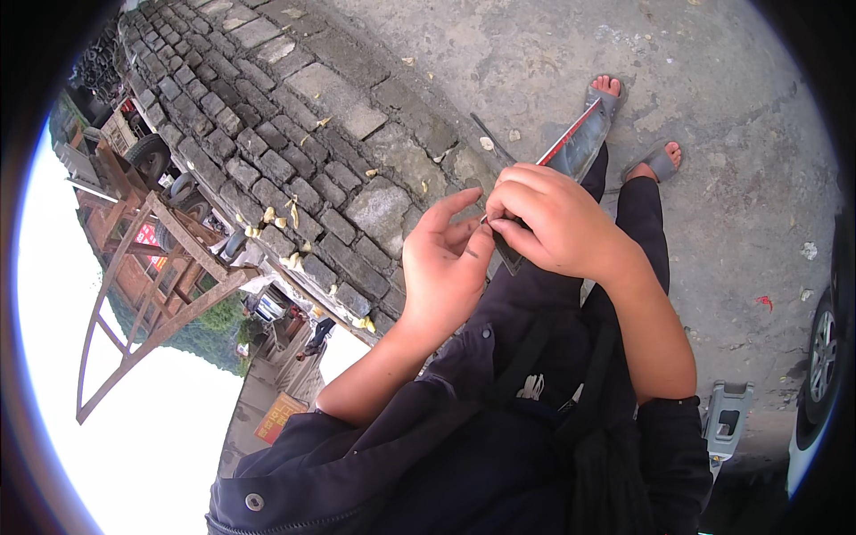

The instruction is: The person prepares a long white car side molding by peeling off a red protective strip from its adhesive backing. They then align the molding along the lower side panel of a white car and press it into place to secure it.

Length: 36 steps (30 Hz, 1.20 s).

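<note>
1. Above the person's dark trousers (645,214), a red-edged strip (581,153) slants from the hands toward a sandalled foot (607,87).
2. Right hand (560,218): fingers narrowed, pinching the strip's near end.
3. Left hand (446,267): index raised, thumb at that end; whether it grips, I cannot tell.

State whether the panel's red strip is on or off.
On: the red strip lines the edge of the panel beyond the right hand; beneath that hand, cannot tell.

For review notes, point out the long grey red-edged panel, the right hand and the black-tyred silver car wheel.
Long grey red-edged panel (581,149): head view, flat face.
Right hand (560,217): head view, its back.
Black-tyred silver car wheel (822,357): head view, spokes.
</note>
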Motion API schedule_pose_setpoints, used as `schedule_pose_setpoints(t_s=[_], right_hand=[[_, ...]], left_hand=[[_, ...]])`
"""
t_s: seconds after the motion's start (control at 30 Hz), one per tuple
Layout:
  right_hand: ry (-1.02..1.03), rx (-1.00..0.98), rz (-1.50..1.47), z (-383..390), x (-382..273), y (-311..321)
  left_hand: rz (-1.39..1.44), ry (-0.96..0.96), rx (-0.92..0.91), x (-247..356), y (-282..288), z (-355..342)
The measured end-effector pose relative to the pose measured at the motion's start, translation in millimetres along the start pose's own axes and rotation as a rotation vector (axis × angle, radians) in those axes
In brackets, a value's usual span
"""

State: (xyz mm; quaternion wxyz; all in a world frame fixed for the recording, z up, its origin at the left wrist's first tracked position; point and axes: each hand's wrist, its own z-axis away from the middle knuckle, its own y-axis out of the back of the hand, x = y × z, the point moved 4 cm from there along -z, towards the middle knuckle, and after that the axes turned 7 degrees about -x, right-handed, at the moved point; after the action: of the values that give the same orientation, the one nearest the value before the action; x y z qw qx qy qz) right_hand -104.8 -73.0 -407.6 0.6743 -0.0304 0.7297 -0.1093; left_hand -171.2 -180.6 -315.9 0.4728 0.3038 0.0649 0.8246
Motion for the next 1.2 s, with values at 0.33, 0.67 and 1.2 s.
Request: schedule_pose_setpoints(t_s=[0.33, 0.67, 1.2], right_hand=[[-0.092, 0.034, -0.122, 4, 10, 6], [-0.526, 0.390, -0.327, 29, 78, 20], [-0.465, 1.133, -1.253, 153, 210, 99]], left_hand=[[-0.008, 0.009, 0.001, 3, -2, -1], [-0.030, 0.021, -0.006, -4, 4, -1], [-0.112, -0.015, -0.019, -12, 4, 5]])
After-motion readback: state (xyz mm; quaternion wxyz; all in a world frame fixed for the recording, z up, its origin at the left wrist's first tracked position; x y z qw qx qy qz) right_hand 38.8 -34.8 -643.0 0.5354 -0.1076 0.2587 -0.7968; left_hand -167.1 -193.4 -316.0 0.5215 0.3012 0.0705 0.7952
